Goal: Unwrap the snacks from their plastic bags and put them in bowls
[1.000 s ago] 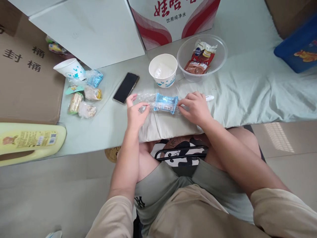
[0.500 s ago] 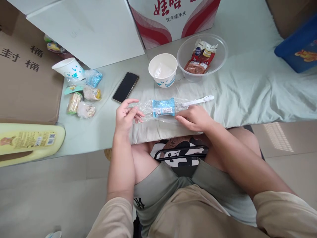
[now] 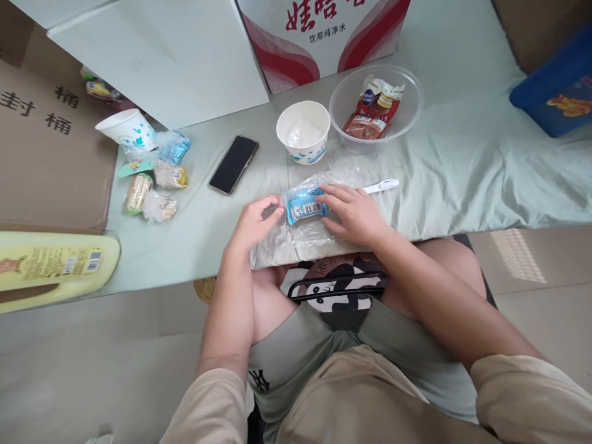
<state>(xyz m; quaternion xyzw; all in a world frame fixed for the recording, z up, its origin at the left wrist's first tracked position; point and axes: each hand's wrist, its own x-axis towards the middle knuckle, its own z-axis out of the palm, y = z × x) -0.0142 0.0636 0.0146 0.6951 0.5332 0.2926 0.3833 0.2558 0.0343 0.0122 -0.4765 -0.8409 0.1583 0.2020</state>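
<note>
A small blue snack packet [image 3: 303, 206] with a barcode lies on a sheet of clear plastic wrap [image 3: 296, 237] near the front edge of the cloth-covered surface. My left hand [image 3: 256, 222] pinches the wrap with thumb and forefinger at the packet's left end. Over the packet's right end lies my right hand [image 3: 356, 216], fingers on its upper side and thumb at the lower edge, holding it. A white plastic-handled tool [image 3: 382, 186] sticks out beyond my right hand; its other end is hidden.
Behind the packet stand a paper cup [image 3: 304, 132] and a clear bowl [image 3: 411, 117] holding a red snack bag [image 3: 377, 108]. A phone [image 3: 234, 164] lies left of the cup. Farther left are several wrapped bundles [image 3: 160, 209], a tipped paper cup [image 3: 127, 131] and a yellow jug [image 3: 104, 259].
The left hand has moved right and pinches the wrap beside the packet. My right hand has shifted up and left onto the packet, which now sits slightly tilted with the wrap folded near it.
</note>
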